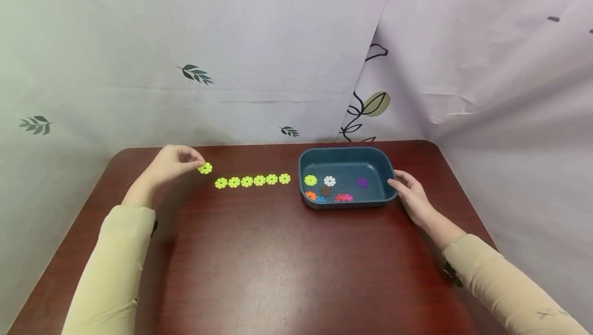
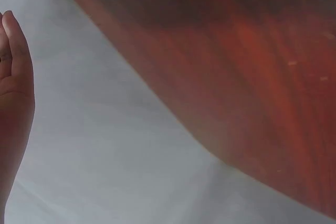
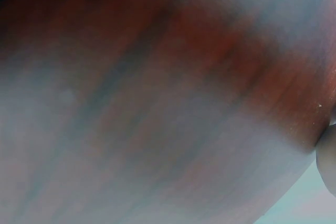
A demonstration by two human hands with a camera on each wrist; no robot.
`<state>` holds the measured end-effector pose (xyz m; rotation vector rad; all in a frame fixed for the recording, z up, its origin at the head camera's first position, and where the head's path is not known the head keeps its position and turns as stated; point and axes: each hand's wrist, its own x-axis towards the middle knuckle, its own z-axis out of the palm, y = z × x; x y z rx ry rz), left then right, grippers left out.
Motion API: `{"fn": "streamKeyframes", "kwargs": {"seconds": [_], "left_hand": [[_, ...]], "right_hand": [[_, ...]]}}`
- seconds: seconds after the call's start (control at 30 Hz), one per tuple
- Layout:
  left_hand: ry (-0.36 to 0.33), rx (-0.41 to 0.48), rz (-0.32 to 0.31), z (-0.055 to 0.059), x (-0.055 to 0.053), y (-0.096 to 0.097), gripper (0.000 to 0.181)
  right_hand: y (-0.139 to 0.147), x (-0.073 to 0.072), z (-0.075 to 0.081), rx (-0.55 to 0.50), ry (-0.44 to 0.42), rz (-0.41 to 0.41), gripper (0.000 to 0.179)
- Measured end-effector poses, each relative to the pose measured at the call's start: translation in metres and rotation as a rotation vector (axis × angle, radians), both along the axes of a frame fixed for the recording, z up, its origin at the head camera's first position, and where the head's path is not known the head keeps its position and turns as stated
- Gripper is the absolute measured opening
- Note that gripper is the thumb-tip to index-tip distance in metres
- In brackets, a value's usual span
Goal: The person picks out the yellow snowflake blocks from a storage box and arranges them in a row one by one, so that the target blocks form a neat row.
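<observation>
The left hand [image 1: 176, 162] pinches a notched, flower-shaped yellow disc [image 1: 207, 170] at ten o'clock from a six-disc row [image 1: 247, 184]; the right hand [image 1: 411, 195] grips a round-cornered basin [image 1: 343, 156] at three o'clock on the glossy worktop [image 1: 259, 258].

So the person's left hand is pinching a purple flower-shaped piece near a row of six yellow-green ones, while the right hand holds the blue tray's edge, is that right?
Not quite: the head view shows that the piece in the left hand is yellow-green, not purple. The row of six and the right hand holding the blue tray are as you say.
</observation>
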<state>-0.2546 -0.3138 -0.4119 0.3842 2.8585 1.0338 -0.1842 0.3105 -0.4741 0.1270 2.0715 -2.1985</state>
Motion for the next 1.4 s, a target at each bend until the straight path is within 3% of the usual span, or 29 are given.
{"fn": "streamKeyframes", "kwargs": {"seconds": [0.33, 0.8, 1.03, 1.4], "left_hand": [[-0.055, 0.004, 0.024, -0.025, 0.003, -0.015, 0.017], [-0.088, -0.069, 0.017, -0.049, -0.003, -0.018, 0.021], [-0.069, -0.076, -0.012, -0.052, -0.005, -0.012, 0.017], [-0.059, -0.087, 0.002, -0.056, -0.008, -0.008, 0.016]], "right_hand": [[0.000, 0.000, -0.003, 0.007, 0.016, 0.010, 0.021], [0.000, 0.000, -0.002, -0.004, 0.021, 0.000, 0.022], [-0.001, 0.000, 0.000, -0.023, 0.019, -0.015, 0.019], [-0.001, 0.000, 0.000, -0.012, 0.011, -0.009, 0.021]]}}
